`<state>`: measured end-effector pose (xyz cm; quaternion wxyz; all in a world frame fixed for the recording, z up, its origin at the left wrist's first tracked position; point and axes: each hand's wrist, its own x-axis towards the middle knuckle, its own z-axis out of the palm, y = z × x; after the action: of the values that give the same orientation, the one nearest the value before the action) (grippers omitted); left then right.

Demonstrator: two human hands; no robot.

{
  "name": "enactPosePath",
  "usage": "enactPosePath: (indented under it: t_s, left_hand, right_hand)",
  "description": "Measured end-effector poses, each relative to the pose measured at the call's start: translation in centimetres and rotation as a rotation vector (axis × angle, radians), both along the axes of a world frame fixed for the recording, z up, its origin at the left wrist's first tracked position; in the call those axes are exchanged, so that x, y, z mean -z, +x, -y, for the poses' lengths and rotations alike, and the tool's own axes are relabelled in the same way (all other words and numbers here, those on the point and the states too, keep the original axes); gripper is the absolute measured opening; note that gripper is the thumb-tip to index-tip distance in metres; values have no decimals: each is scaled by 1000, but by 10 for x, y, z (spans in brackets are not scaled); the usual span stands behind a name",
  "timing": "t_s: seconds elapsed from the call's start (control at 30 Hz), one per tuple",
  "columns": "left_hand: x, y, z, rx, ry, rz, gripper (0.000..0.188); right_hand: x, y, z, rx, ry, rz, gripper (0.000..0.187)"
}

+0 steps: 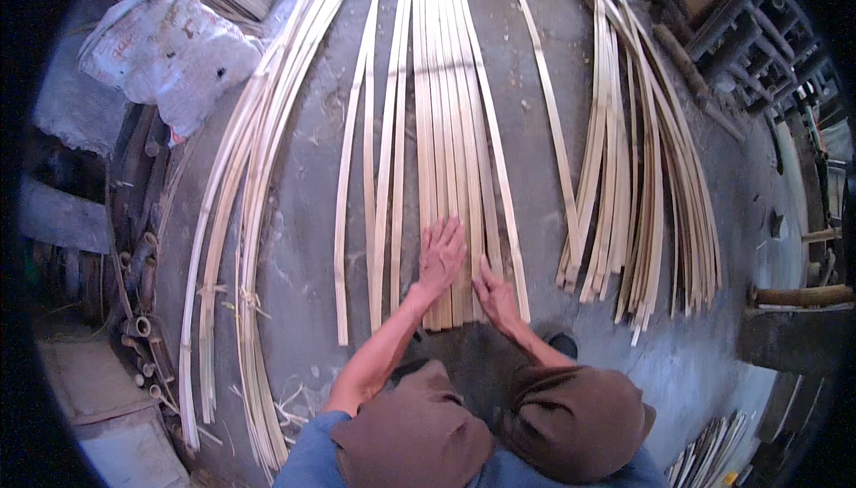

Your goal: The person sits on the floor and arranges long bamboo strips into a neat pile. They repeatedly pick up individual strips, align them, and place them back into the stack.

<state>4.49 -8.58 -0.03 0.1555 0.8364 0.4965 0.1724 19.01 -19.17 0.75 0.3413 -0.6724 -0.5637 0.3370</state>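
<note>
Long pale bamboo strips (448, 131) lie side by side on the floor in front of me, their near ends between my knees. My left hand (441, 258) rests flat across this row, palm down and fingers stretched away from me. At the row's right edge, close to the near ends, my right hand (499, 299) is closed around a bamboo strip, its thumb pointing forward; part of its fingers is hidden. Single strips lie apart on both sides, such as a loose strip (342, 265) to the left and another loose strip (510, 229) just beyond my right hand.
A bundle of strips (252, 221), tied near its close end, lies on the left. More strips (655, 229) fan out on the right. A white sack (174, 51) and cut bamboo poles (138, 328) line the left side. Wooden frames (758, 33) stand far right on the concrete floor (303, 203).
</note>
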Motion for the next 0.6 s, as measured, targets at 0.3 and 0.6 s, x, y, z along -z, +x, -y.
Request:
enactPosePath:
  t_s: [0.3,0.6]
  left_hand:
    - [7,-5,2,6,22,30,50]
    - [6,-7,2,16,-20,27,51]
  right_hand:
    - [-11,4,-8,-97,-136,53,57]
    - [-13,4,-8,-103,-168,71,57]
